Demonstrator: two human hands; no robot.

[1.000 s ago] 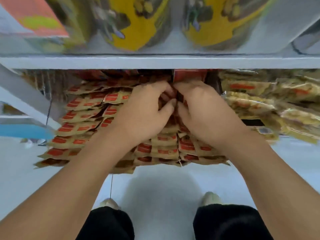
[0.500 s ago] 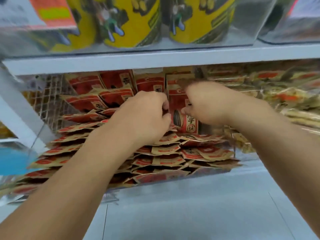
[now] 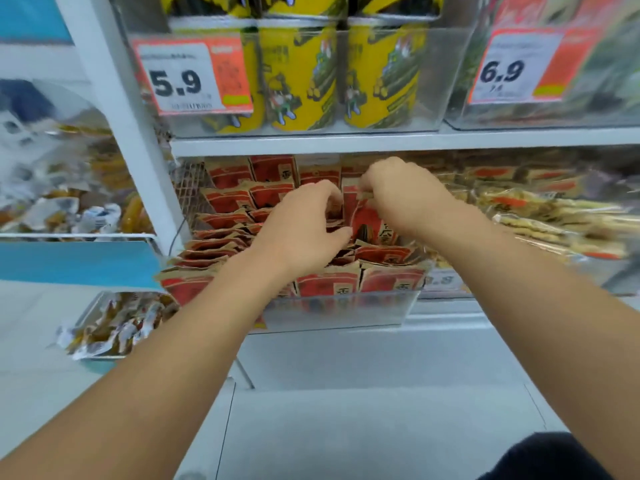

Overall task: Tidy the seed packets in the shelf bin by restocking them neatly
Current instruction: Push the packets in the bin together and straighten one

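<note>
A clear plastic shelf bin [image 3: 346, 311] holds several red-and-tan seed packets [image 3: 325, 284] standing in rows. Both my hands reach into the middle of it. My left hand [image 3: 304, 226] has its fingers curled down among the packets, thumb against one. My right hand [image 3: 401, 195] pinches the top edge of an upright red seed packet [image 3: 369, 221] with a sunflower seed printed on it, lifted above its neighbours. My fingertips are hidden behind the packets.
The shelf above [image 3: 381, 142] carries yellow snack cans [image 3: 301, 74] in a clear bin with price tags 5.9 [image 3: 194, 76] and 6.9 [image 3: 519, 67]. Yellow-wrapped snack packs [image 3: 554, 220] lie to the right, loose wrapped snacks [image 3: 104, 323] in trays to the left. A white upright [image 3: 128, 133] stands left.
The camera view has tilted up, showing the price tags. My right hand has raised the red packet more upright; my left hand stays curled among the packets beside it.
</note>
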